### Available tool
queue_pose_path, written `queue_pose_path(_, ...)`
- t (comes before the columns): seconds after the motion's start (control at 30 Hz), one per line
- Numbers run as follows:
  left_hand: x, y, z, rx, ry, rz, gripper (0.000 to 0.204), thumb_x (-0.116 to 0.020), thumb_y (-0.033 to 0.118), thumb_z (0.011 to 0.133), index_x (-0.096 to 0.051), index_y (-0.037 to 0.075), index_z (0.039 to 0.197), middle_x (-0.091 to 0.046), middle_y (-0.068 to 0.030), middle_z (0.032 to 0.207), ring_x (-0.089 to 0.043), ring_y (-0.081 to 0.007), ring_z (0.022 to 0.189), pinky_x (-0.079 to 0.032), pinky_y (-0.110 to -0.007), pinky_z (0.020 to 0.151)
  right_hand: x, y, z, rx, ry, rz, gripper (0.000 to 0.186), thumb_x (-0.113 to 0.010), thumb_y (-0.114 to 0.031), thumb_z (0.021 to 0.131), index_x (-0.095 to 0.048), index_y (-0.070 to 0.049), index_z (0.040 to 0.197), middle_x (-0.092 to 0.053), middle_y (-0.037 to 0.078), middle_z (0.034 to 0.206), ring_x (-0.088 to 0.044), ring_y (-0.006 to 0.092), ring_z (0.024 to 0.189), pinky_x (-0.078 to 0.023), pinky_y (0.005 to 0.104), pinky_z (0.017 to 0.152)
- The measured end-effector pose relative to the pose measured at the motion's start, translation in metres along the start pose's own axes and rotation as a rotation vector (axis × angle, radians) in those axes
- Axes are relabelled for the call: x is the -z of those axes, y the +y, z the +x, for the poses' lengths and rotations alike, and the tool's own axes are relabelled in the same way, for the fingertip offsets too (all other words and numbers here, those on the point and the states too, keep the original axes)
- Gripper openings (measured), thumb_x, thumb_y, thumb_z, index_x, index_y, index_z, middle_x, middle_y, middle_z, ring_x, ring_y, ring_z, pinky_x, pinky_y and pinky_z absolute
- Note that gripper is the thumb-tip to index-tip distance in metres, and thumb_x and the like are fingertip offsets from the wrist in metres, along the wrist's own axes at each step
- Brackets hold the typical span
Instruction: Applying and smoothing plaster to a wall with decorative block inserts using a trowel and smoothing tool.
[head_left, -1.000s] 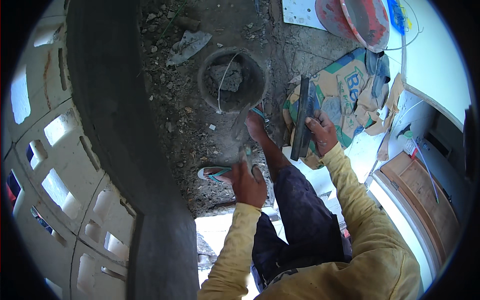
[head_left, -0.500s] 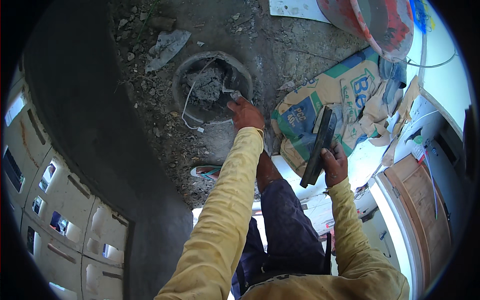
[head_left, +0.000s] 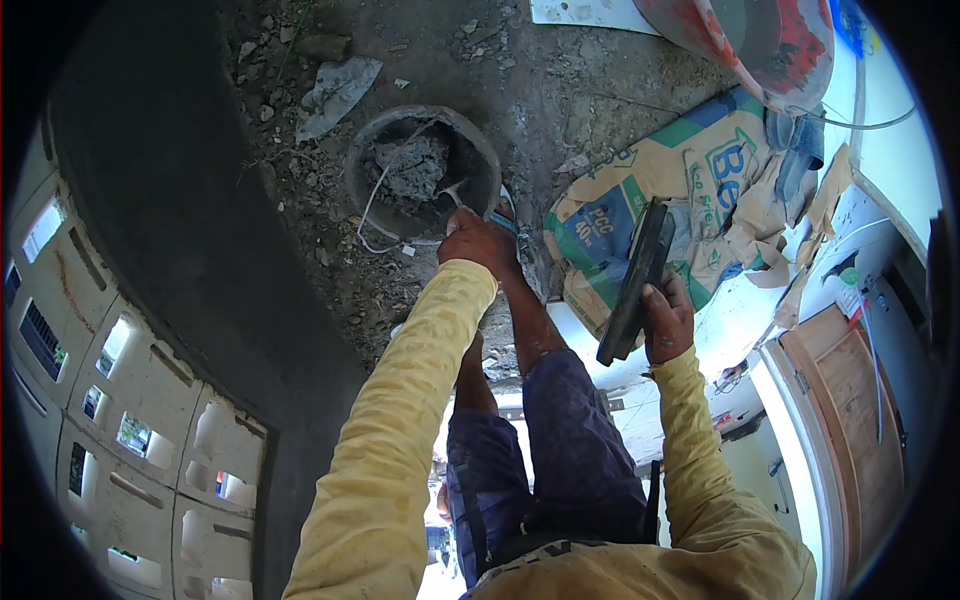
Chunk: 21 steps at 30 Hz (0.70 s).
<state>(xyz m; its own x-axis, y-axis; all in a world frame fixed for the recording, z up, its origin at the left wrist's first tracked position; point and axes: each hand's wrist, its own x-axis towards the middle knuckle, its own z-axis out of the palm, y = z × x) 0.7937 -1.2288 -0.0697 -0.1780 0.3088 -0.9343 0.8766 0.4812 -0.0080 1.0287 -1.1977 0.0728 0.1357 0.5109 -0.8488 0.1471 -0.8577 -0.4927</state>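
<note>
My left hand (head_left: 472, 240) is closed at the near rim of a round, cement-crusted bucket (head_left: 357, 205). It grips a trowel (head_left: 455, 193), whose metal neck shows just beyond my fingers; the blade inside the bucket is hard to make out. Grey wet mortar (head_left: 412, 165) lies heaped in the bucket. A white wire handle (head_left: 371, 207) hangs over its left side. To the right, my right hand (head_left: 668, 322) is wrapped around the grip of a long, dark plastering float (head_left: 640, 285), held tilted above a paper cement bag.
The brown, blue and green cement bag (head_left: 590, 225) lies crumpled on the right. Behind it stands a red-smeared tub (head_left: 800, 60). Rubble and a torn plastic scrap (head_left: 335, 97) litter the ground. A dark plastered wall surface (head_left: 160, 180) runs along the left, beside pierced blocks (head_left: 150, 410). My sandalled foot (head_left: 506, 215) is beside the bucket.
My left hand has shifted left and slightly nearer along the bucket's rim, with the trowel still in it. My legs have moved forward. The right hand keeps its hold on the float.
</note>
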Motion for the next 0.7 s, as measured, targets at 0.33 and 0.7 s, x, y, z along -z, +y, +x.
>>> queue_pose_path(0.33, 0.032, -0.107, -0.056, -0.330, 0.090, -0.719, 0.054, -0.057, 0.010, 0.078, -0.044, -0.002, 0.129, -0.061, -0.0102, 0.080, -0.061, -0.0222, 0.075, -0.049, -0.033, 0.066, -0.008, -0.002, -0.001, 0.001, -0.057, -0.011, 0.030, -0.061, -0.022, 0.084, -0.053, -0.001, 0.104, -0.058, 0.003, 0.091, -0.053, 0.0092, 0.079, -0.043, 0.0232, 0.074)
queue_pose_path(0.7, 0.005, -0.150, -0.234, -0.187, -0.107, -2.212, 0.048, -0.051, -0.003, 0.085, -0.044, 0.003, 0.131, -0.057, -0.0058, 0.096, -0.043, -0.0044, 0.060, -0.037, -0.017, 0.052, -0.146, -0.021, 0.010, 0.329, -0.372, -0.001, 0.033, -0.061, -0.017, 0.086, -0.050, 0.001, 0.112, -0.057, 0.004, 0.096, -0.053, 0.0074, 0.086, -0.043, 0.0230, 0.077)
